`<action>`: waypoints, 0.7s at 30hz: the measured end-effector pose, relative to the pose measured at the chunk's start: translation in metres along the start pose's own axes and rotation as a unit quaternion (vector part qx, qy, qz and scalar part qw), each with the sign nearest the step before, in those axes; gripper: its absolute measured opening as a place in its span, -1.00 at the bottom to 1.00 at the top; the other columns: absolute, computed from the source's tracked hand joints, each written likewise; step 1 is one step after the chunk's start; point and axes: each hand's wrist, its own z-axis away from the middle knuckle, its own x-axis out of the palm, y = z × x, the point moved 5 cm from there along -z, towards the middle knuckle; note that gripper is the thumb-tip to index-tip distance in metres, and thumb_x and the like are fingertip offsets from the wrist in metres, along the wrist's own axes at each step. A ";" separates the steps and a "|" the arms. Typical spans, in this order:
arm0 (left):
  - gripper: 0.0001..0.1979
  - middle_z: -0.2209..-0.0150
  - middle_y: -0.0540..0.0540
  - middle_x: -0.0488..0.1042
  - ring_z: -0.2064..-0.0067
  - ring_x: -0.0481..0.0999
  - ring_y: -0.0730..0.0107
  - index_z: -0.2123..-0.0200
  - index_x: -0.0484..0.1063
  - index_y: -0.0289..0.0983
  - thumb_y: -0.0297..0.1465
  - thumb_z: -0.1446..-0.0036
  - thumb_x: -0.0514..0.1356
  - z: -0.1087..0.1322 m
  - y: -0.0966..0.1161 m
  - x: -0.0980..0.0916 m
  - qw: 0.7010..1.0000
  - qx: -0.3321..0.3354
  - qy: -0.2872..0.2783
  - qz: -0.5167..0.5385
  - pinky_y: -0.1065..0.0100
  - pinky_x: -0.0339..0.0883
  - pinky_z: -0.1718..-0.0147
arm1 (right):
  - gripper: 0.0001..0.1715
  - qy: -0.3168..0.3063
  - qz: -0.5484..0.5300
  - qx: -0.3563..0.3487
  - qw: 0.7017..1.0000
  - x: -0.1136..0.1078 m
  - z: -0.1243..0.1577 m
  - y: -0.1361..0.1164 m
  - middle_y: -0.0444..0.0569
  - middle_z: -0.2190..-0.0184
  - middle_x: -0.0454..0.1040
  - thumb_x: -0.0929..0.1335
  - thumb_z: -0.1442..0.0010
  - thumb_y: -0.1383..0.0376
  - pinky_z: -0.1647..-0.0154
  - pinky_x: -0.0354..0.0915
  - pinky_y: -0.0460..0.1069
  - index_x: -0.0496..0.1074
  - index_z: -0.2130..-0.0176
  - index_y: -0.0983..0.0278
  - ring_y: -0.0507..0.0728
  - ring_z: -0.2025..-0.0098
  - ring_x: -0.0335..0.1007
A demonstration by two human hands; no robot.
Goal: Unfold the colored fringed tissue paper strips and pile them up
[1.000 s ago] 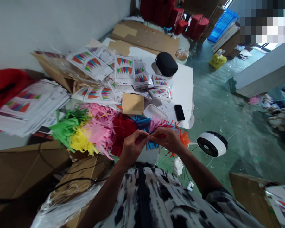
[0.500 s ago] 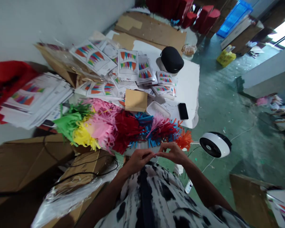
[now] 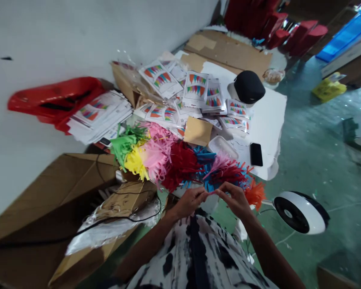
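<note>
My left hand (image 3: 190, 202) and my right hand (image 3: 235, 198) meet close to my chest, fingertips pinched together on a thin pink strip (image 3: 212, 193) stretched between them. Just beyond the hands lies a heap of fringed paper tassels (image 3: 180, 160) in green, yellow, pink, red, blue and orange, spread along the near edge of a white table (image 3: 270, 120). What the strip is attached to stays hidden behind my fingers.
Printed packets with coloured bunting (image 3: 195, 86), a stack of sheets (image 3: 99, 116), a brown envelope (image 3: 197, 131), a white tray (image 3: 222, 146), a black phone (image 3: 256, 154) and a black cap (image 3: 249, 86) lie on the table. Cardboard boxes (image 3: 57, 188) stand left; a white fan (image 3: 301, 211) sits right.
My view has swung left and tilted, so the table now sits further right. Both hands have dropped from the tassel heap toward my chest, still pinched together.
</note>
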 end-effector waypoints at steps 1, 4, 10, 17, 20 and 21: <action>-0.48 0.53 0.08 0.24 0.46 0.22 0.48 0.44 0.34 -0.25 0.04 -0.39 0.05 0.000 -0.004 -0.002 1.000 -0.006 0.015 0.013 0.40 0.09 0.42 | -0.55 0.006 -0.020 0.005 1.000 0.007 -0.002 0.002 -0.09 0.43 0.50 0.46 -0.27 -0.08 0.37 0.35 -0.06 0.52 0.34 0.24 0.09 0.37 0.40; -0.45 0.55 0.08 0.24 0.50 0.21 0.48 0.43 0.35 -0.25 0.08 -0.38 0.03 -0.002 -0.013 -0.005 0.997 -0.023 0.051 0.049 0.39 0.10 0.46 | -0.57 -0.018 -0.078 0.002 0.997 0.037 -0.007 0.005 -0.01 0.29 0.59 0.46 -0.26 -0.08 0.27 0.45 -0.01 0.57 0.23 0.24 0.14 0.28 0.51; -0.48 0.42 -0.01 0.47 0.38 0.41 0.39 0.34 0.50 -0.27 -0.01 -0.41 0.01 -0.004 -0.022 -0.043 0.995 -0.010 0.097 -0.017 0.36 0.23 0.34 | -0.57 0.139 0.009 -0.007 0.990 0.034 -0.023 0.003 0.04 0.25 0.67 0.39 -0.35 -0.02 0.31 0.48 0.02 0.66 0.09 0.25 0.16 0.32 0.56; -0.87 0.20 -0.17 0.57 0.05 0.51 0.13 0.23 0.54 -0.20 -0.30 -0.28 0.23 0.061 -0.066 -0.194 0.850 -0.012 0.458 -0.259 0.15 0.32 -0.06 | -0.62 0.334 0.347 -0.221 0.848 0.000 -0.044 0.005 0.13 -0.02 0.65 0.29 -0.44 0.25 -0.12 0.45 0.09 0.59 -0.11 0.27 0.22 -0.04 0.60; -0.72 0.12 -0.18 0.55 0.08 0.52 0.13 0.11 0.48 -0.23 -0.21 -0.19 0.32 0.099 -0.104 -0.248 0.769 -0.095 0.596 -0.212 0.11 0.37 -0.05 | -0.55 0.221 0.474 -0.224 0.822 0.034 -0.057 0.042 0.09 -0.10 0.62 0.28 -0.38 0.39 -0.12 0.42 0.05 0.55 -0.17 0.23 0.18 -0.06 0.57; -0.65 0.15 -0.15 0.55 0.14 0.53 0.18 0.09 0.46 -0.24 -0.19 -0.14 0.35 0.108 -0.119 -0.261 0.756 -0.127 0.622 -0.159 0.14 0.41 0.01 | -0.51 0.185 0.508 -0.210 0.815 0.049 -0.059 0.055 0.10 -0.12 0.60 0.28 -0.35 0.43 -0.11 0.42 0.06 0.54 -0.19 0.23 0.19 -0.07 0.56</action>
